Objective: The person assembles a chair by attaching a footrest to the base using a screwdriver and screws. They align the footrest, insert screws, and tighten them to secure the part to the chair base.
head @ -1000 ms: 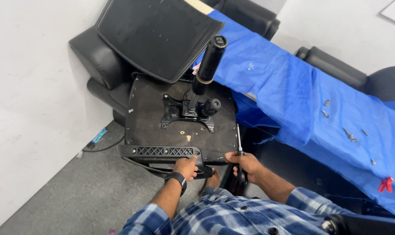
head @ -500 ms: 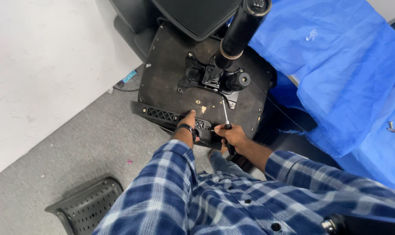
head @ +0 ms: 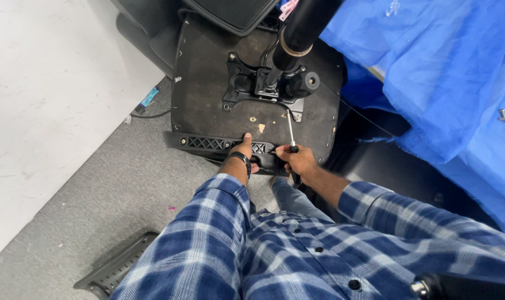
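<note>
Seat [head: 208,89] lies upturned, its underside facing up, with a blue cloth [head: 430,72] on the right. Bracket [head: 224,145] runs left to right along its near edge, pressed down by the left hand [head: 244,153]. Right hand [head: 298,161], just right of it, is clenched around a screwdriver [head: 290,133] whose shaft points away toward the mechanism [head: 263,86].

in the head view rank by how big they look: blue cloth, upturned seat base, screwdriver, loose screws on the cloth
1. blue cloth
2. upturned seat base
3. screwdriver, in the right hand
4. loose screws
</note>
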